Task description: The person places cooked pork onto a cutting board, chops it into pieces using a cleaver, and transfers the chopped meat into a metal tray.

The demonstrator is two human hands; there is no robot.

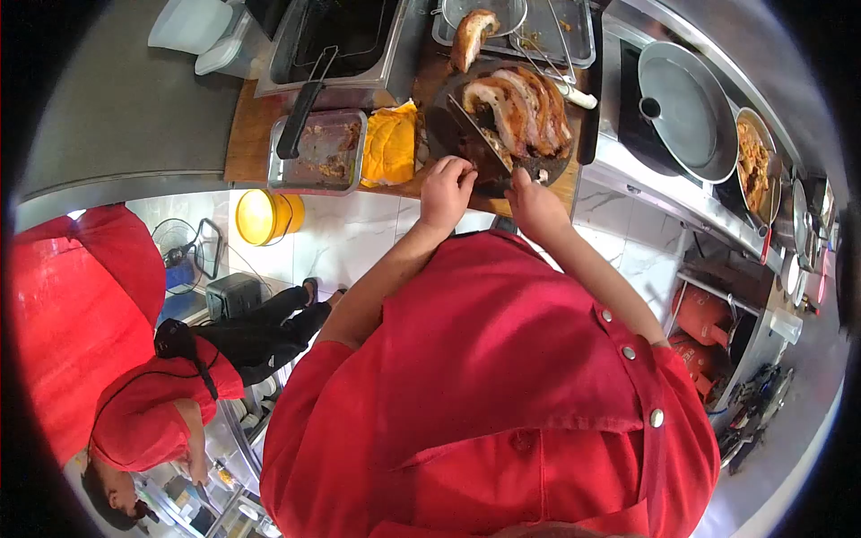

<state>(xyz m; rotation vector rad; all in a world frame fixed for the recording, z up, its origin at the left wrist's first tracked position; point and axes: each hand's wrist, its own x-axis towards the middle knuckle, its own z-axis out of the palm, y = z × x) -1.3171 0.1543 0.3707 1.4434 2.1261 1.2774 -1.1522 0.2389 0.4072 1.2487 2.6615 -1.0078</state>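
My right hand (535, 206) grips a knife (481, 130), its blade slanting up and to the left across a round dark cutting board (448, 134). Just right of the blade lies a pile of sliced roast pork belly (529, 112), browned at the edges. Another piece of roast pork (471, 40) rests by the board's far edge. My left hand (446, 193) is at the board's near edge, left of the knife, its fingers bent together; whatever they may hold is hidden. Small meat scraps lie near the blade.
Left of the board are a yellow cloth (389, 145), a clear tray (316, 152) with scraps, and a fryer (336, 45) with a black-handled basket. On the right stand a large pan (686, 108) and a pan of food (755, 166). A co-worker (152, 412) stands at left, near a yellow bucket (256, 217).
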